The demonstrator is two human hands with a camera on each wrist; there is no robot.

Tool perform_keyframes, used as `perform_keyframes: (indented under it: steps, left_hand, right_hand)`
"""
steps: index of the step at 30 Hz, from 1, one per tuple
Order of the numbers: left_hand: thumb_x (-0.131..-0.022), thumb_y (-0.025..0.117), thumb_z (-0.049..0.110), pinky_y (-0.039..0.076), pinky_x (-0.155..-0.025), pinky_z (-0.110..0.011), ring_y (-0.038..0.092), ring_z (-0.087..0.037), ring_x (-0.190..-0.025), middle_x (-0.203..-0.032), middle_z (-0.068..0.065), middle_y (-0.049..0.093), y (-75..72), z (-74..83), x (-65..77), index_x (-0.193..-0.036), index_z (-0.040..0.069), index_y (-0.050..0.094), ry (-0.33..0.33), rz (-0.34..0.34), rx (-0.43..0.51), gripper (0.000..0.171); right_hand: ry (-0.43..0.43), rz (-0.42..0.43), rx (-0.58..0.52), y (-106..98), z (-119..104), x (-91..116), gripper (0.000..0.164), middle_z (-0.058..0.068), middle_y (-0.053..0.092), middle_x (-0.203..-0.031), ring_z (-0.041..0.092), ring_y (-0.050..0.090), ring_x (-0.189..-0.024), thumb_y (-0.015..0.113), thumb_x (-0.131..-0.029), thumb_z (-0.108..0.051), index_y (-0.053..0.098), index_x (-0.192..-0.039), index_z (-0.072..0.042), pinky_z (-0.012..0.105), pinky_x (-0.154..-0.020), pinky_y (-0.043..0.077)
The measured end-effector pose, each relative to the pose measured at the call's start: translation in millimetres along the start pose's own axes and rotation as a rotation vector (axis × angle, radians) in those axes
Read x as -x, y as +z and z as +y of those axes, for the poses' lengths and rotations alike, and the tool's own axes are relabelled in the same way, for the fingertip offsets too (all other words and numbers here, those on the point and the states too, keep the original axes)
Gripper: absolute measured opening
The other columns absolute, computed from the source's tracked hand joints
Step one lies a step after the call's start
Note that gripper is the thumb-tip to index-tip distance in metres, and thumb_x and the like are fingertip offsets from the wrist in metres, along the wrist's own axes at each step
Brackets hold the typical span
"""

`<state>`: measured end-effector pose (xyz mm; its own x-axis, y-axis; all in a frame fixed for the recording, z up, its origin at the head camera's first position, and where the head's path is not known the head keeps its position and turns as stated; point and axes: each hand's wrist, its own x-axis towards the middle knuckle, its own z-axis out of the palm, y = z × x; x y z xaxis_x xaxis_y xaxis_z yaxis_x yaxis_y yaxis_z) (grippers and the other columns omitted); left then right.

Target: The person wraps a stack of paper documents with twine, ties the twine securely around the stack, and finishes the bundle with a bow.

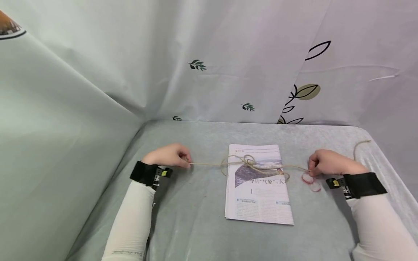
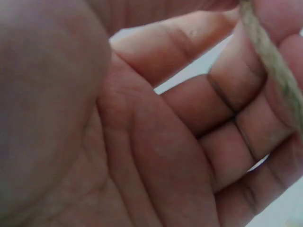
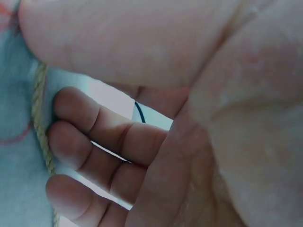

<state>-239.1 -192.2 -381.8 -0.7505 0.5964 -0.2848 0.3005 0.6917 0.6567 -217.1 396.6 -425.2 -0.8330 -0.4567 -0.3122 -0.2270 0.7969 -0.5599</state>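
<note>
The left hand (image 1: 171,155) and right hand (image 1: 336,163) each pinch the string (image 1: 250,161), thumb and fingers closed on it, well apart. Between them, the string's loose loops and knot lie across the upper half of a folded newspaper (image 1: 262,204) on the grey bench (image 1: 189,217). Red-rimmed rounds (image 1: 307,178) lie just beside the right hand's fingers.

Diffuse light brightens the head view, with soft shadows on the grey tablecloth (image 1: 189,224) beside the white sleeves (image 1: 130,217); wrist views look dimmer, left hand (image 2: 156,132) and right hand (image 3: 175,137) slightly blurred.
</note>
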Motion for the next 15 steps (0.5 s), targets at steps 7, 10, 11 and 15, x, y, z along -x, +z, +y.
perform_keyframes:
  steps: [7,10,11,15]
  left_hand:
    - [-0.098,0.073,0.012,0.046,-0.071,-0.035,0.055,-0.017,-0.069,-0.075,0.004,0.063,-31.4,-25.9,34.3,-0.094,0.006,0.079,-0.116,0.116,-0.030,0.010]
    - [-0.100,0.072,0.012,0.043,-0.069,-0.035,0.051,-0.016,-0.065,-0.070,0.004,0.057,-38.4,-34.0,45.4,-0.086,0.005,0.073,-0.168,0.145,-0.041,0.016]
    - [-0.100,0.070,0.012,0.042,-0.068,-0.036,0.049,-0.016,-0.064,-0.068,0.003,0.055,-39.9,-36.0,48.6,-0.084,0.004,0.071,-0.182,0.153,-0.037,0.018]
    - [-0.098,0.067,0.010,0.039,-0.064,-0.037,0.045,-0.015,-0.061,-0.067,0.004,0.053,-44.5,-43.4,57.3,-0.081,0.006,0.069,-0.231,0.182,-0.047,0.017]
  right_hand:
    - [0.031,0.015,0.006,-3.3,6.5,6.9,0.021,-0.005,0.057,-0.075,0.013,0.049,-0.064,0.083,-0.090,-0.003,0.068,-0.080,-0.013,0.030,-0.064,0.041]
    - [0.033,0.019,0.028,-5.2,7.1,8.4,0.021,-0.005,0.055,-0.075,0.014,0.049,-0.065,0.078,-0.091,-0.001,0.066,-0.080,-0.013,0.031,-0.065,0.040]
    - [0.034,0.024,0.041,-5.8,8.0,9.0,0.021,-0.005,0.054,-0.074,0.014,0.048,-0.066,0.077,-0.091,-0.001,0.065,-0.079,-0.013,0.031,-0.066,0.039]
    - [0.053,0.045,0.085,-8.7,13.4,13.6,0.020,-0.005,0.052,-0.074,0.015,0.047,-0.067,0.075,-0.090,-0.002,0.063,-0.079,-0.014,0.031,-0.067,0.038]
